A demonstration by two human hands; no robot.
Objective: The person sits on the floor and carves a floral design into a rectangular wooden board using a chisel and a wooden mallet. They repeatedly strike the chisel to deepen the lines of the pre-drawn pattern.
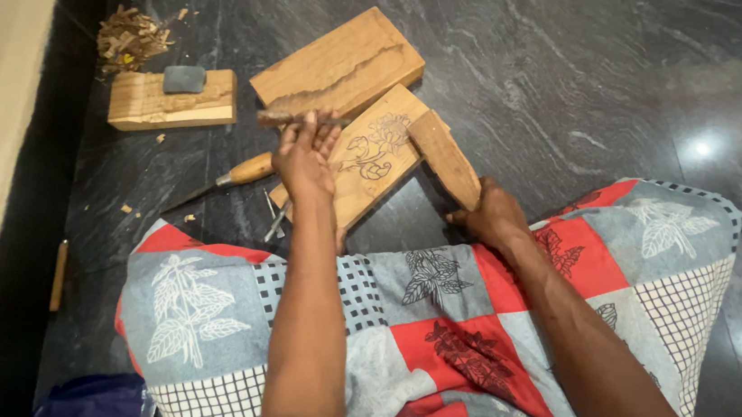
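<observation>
Wood dominates: a flat rectangular plank (367, 165) with a flower outline drawn on its pale face lies on the floor (610, 58) before the knees, long axis running from near-left to far-right. The left hand (307, 156) curls over its far-left edge, fingers bent around a dark, rough tool. The right hand (492, 217) grips a tapered wooden mallet (444, 158), its head leaning on the plank. A wooden-handled chisel (232, 176) lies left. Dark, polished, veined stone reflects ceiling lights.
</observation>
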